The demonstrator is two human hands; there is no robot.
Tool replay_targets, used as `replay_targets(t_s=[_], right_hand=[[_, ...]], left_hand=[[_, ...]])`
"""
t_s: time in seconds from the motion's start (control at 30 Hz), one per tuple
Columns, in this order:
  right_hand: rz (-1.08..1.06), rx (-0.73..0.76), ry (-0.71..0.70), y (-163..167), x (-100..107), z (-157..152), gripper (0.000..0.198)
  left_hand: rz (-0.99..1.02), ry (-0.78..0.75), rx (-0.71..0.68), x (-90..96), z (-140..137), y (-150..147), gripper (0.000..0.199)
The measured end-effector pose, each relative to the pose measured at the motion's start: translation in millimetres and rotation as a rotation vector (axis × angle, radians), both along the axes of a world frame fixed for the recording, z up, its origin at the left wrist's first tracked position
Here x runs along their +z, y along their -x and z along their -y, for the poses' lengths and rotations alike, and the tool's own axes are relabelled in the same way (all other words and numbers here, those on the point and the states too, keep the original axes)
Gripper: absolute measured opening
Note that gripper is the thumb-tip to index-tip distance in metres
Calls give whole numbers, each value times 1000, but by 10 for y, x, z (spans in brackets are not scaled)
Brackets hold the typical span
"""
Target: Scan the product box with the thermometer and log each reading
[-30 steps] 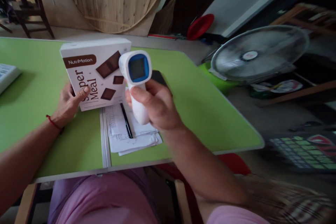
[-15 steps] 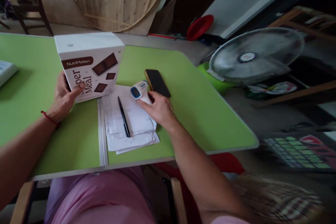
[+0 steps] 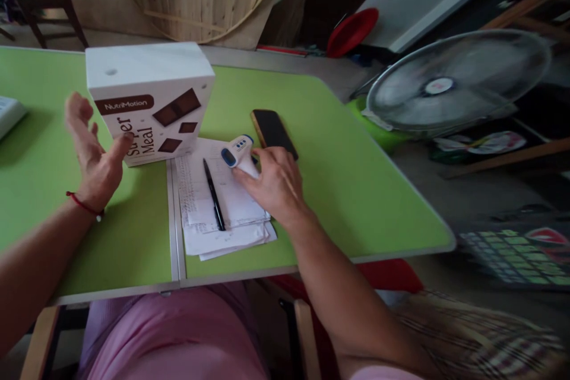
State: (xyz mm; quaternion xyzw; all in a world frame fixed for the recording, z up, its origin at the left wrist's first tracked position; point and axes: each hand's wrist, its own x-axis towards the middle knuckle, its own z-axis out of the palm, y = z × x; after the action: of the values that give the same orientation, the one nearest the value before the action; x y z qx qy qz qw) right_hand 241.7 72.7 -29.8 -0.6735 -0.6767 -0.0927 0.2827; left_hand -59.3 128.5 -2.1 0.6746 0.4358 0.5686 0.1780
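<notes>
A white NutriMotion box (image 3: 151, 95) with brown print stands upright on the green table (image 3: 347, 190). My left hand (image 3: 95, 154) is at its left side, fingers spread, the thumb near or touching the front face. A white and blue infrared thermometer (image 3: 243, 154) lies over the papers, its small display facing me. My right hand (image 3: 278, 184) is wrapped around its handle, which the fingers partly hide. Left of the thermometer, a black pen (image 3: 214, 196) rests on the stack of handwritten papers (image 3: 240, 208). Just beyond my right hand lies a dark phone (image 3: 272, 130) in a tan-edged case.
A white device (image 3: 9, 116) sits at the table's left edge. Past the right side stands a fan (image 3: 458, 83) with a green base. A red basin (image 3: 352, 32) and a dark wooden chair (image 3: 48, 3) are farther back.
My left hand has loosened its grip on the box and its fingers have spread away to the left. The box stands slightly more upright. My right hand keeps hold of the thermometer.
</notes>
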Motion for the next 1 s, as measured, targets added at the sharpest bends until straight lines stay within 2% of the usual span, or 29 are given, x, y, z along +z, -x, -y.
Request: replay_targets(t_s=[0.07, 0.13, 0.2, 0.27, 0.33, 0.4, 0.5, 0.6, 0.7, 0.83, 0.93, 1.0], right_hand=[[-32, 89, -105, 63, 33, 39, 25], [-116, 238, -111, 153, 54, 77, 21], [-187, 382, -29, 248, 52, 106, 24], [-193, 457, 66, 326, 34, 126, 32], [-157, 477, 133, 375, 14, 138, 38], [-130, 482, 181, 396, 5, 145, 35], [-143, 503, 208, 386, 21, 150, 33], [-241, 565, 192, 337, 60, 160, 33], [-432, 595, 170, 268, 81, 185, 31], [-710, 602, 157, 233, 39, 250, 35], [-887, 617, 106, 266, 40, 321, 32], [-947, 612, 165, 295, 105, 373, 34]], left_hand=[[-63, -105, 224, 72, 79, -12, 69], [-141, -222, 340, 135, 138, -24, 60], [-175, -372, 328, 170, 178, -41, 54], [-189, -457, 215, 177, 218, -73, 45], [-228, -401, 29, 161, 272, -119, 32], [-323, -288, -165, 127, 329, -168, 21], [-544, -171, -344, 57, 373, -213, 16], [-720, -58, -386, -5, 362, -221, 18], [-808, 13, -381, -42, 341, -220, 21], [-827, 93, -390, -59, 341, -241, 25], [-820, 164, -363, -65, 343, -263, 27], [-806, 205, -357, -70, 340, -273, 27]])
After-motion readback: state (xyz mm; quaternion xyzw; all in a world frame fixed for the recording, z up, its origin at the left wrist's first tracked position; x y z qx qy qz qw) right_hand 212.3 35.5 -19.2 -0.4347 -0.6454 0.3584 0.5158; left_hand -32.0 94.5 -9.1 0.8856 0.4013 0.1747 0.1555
